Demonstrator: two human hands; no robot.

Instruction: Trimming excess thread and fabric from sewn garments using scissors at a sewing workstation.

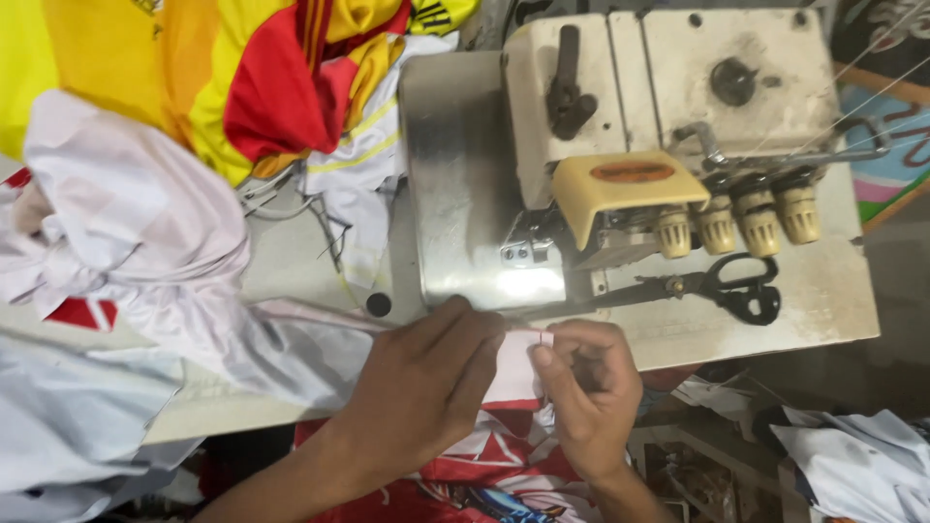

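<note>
Pinching a thin white-and-red fabric edge (518, 360) between them, the left hand (426, 383) and right hand (588, 392) meet at the front lip of the table (823, 300), fingers closed tight on the cloth. Just beyond sits a cream overlock sewing machine (659, 107) with ribbed tension knobs. Black-handled scissors (722, 286) lie beside it. Soft white cloth (136, 232) and glossy yellow-red garments (242, 68) heap at left.
</note>
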